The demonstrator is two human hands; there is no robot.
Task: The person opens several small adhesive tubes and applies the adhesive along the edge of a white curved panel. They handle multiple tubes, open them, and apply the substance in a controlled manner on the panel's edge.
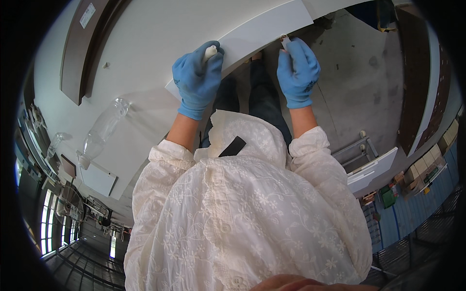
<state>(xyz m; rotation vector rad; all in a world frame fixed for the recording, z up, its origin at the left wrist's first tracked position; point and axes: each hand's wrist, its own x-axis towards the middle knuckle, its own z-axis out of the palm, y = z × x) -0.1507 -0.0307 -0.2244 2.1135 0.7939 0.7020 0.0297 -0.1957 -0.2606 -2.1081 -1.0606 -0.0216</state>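
Note:
My left hand (198, 77), in a blue glove, is closed around a small white thing with a rounded end (209, 52); most of it is hidden in the fist. This hand is over the near left part of a long white board (267, 30). Between the thumb and fingers of my gloved right hand (298, 70) is a small pale piece (285, 42), too small to name. Its tip is close to the board's near edge, toward the right end.
The board lies on a pale table (145, 53). At the left are a brown panel (77, 53) and a clear plastic bottle (104, 127) on its side. Right of me stand dark panels (422, 82) and a grey metal frame (359, 148) above the concrete floor (349, 97).

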